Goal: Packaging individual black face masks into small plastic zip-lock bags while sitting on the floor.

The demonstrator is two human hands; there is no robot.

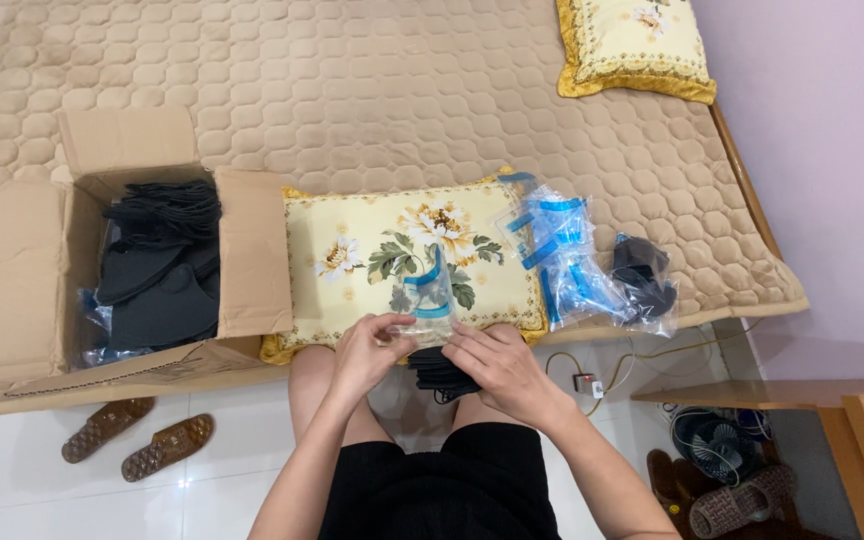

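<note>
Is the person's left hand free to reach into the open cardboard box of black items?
Probably not right now: the left hand grips the clear bag with the right hand. The path to the cardboard box looks clear.

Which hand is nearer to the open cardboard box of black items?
Left. The left hand is just right of the cardboard box, holding the clear plastic bag; the right hand is farther right.
</note>
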